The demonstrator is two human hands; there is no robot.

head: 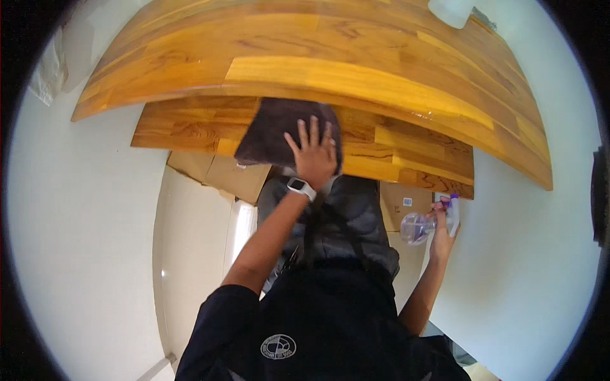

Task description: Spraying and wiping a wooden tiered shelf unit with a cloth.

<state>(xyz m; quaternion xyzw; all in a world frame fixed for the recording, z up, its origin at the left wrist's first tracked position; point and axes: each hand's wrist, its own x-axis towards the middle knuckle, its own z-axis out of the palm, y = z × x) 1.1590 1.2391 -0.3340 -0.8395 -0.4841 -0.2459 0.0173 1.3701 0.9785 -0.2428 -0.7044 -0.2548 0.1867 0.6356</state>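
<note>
My left hand (314, 155) lies flat with fingers spread on a dark brown cloth (274, 128). Beneath the cloth is the lower wooden shelf (414, 147), and part of the cloth droops over the shelf's front edge. The far side of the cloth goes out of sight behind the upper wooden shelf (305, 47). Off to the right, my right hand (443, 226) grips a clear spray bottle (415, 228) by its white and purple trigger head. The bottle is tipped sideways, held beside the right end of the lower shelf.
White walls (86, 200) close in on both sides. Flattened cardboard (228, 176) lies below the lower shelf at left, and more cardboard (405, 200) at right. On the upper shelf's back right stands a white container (450, 12). Clear plastic sheeting (50, 71) hangs at upper left.
</note>
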